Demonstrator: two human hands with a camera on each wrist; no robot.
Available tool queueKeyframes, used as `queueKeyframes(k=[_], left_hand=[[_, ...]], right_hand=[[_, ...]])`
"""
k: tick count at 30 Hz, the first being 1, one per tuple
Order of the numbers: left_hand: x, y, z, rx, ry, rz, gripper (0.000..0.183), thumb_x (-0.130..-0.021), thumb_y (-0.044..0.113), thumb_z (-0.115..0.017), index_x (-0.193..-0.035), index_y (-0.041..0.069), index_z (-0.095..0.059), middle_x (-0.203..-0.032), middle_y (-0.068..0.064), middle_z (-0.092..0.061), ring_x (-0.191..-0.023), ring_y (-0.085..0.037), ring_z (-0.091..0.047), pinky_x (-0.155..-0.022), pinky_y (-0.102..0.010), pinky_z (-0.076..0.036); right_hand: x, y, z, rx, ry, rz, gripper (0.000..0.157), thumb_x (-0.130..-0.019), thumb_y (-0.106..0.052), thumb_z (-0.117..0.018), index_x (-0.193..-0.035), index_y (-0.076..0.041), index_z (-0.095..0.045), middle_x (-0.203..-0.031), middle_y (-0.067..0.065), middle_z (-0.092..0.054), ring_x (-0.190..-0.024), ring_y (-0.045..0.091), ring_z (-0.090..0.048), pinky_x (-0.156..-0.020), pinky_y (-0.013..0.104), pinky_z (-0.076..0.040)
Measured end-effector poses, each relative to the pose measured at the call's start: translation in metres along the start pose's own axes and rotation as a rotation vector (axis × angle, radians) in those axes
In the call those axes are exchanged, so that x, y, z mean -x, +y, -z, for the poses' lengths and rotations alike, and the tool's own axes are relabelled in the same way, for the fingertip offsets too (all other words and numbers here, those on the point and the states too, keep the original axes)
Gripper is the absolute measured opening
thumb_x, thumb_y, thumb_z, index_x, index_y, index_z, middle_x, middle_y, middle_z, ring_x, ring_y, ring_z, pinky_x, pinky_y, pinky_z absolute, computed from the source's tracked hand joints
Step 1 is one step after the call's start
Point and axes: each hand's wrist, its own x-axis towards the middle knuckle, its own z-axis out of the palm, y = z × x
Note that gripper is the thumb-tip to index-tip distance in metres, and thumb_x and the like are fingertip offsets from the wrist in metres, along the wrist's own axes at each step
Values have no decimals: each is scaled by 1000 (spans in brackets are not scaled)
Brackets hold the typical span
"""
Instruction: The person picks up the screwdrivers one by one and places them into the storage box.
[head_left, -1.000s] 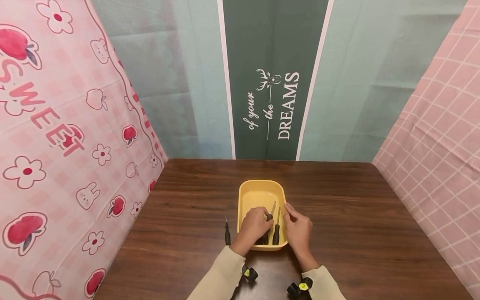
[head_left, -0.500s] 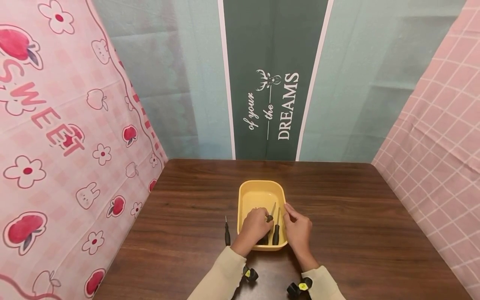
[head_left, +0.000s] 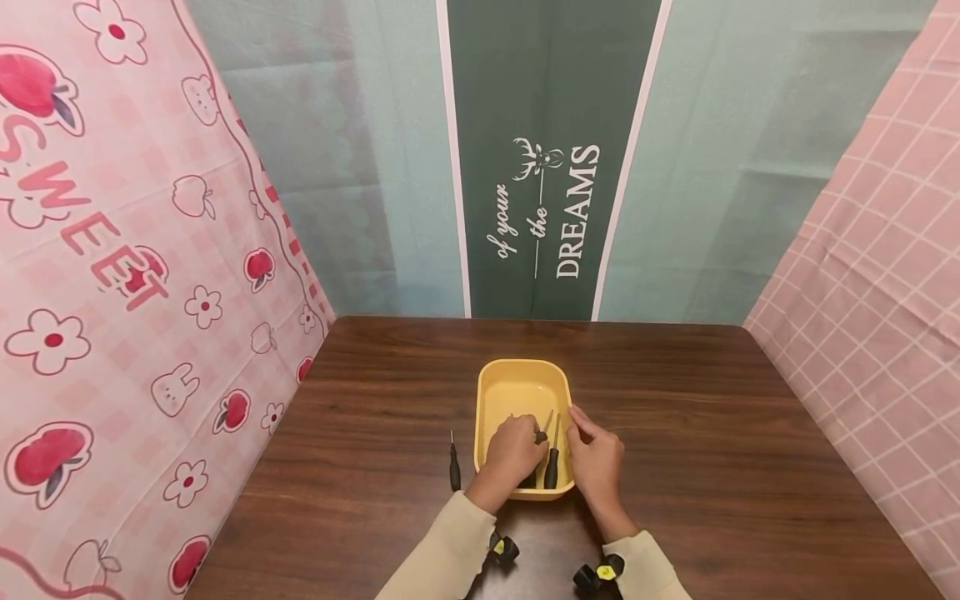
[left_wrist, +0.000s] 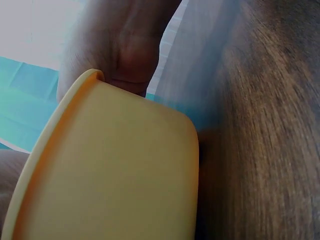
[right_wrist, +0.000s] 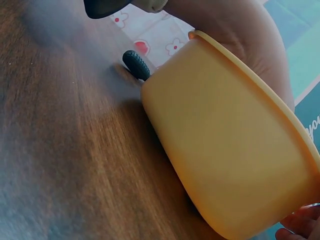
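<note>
A yellow plastic bin (head_left: 522, 364) stands on the table. My left hand (head_left: 514, 450) reaches down into its near half and holds a screwdriver (head_left: 547, 422), whose thin shaft points up and right past the fingers; most of its handle is hidden. To its right in the bin lies a second screwdriver (head_left: 552, 468) with a black handle. A dark piece (head_left: 529, 481) shows below the left hand, too covered to tell. On the bin's right rim, my right hand (head_left: 598, 457) grips the edge. In both wrist views the bin's outer wall (right_wrist: 225, 135) blocks most of the hands.
Left of the bin, another black-handled screwdriver (head_left: 454, 468) lies on the brown wooden table (head_left: 360, 467), its shaft pointing away. Black wrist cameras (head_left: 504, 548) sit at both cuffs. Printed cloths (head_left: 540, 208) hang behind and at the sides.
The left hand has shifted slightly right inside the bin, and the shaft of the held screwdriver leans a little more to the right. The right hand and the bin stay put.
</note>
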Motion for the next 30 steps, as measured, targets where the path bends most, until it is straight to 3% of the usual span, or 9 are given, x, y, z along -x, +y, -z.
queueKeyframes(k=[14,30], left_hand=[[0,5,-4,-20,-31,27,20,-81,32,-73,-83,13,-66,-69,5,-60,-50,-9,-46,-42,-25,-37],[1,6,-10,-55,-17,6,22,-80,34,-74,-85,13,-68,-71,3,-63,-55,-13,-55,-44,-27,-39]], right_hand=[[0,2,0,5,17,9,25,-80,1,-66,-102,-7,-74,-101,2,-71,-97,10,-64,-76,3,-41],[1,5,-2,-10,19,8,25,-80,1,-66,-102,-6,-74,-101,1,-71,-97,10,-64,-76,4,-42]])
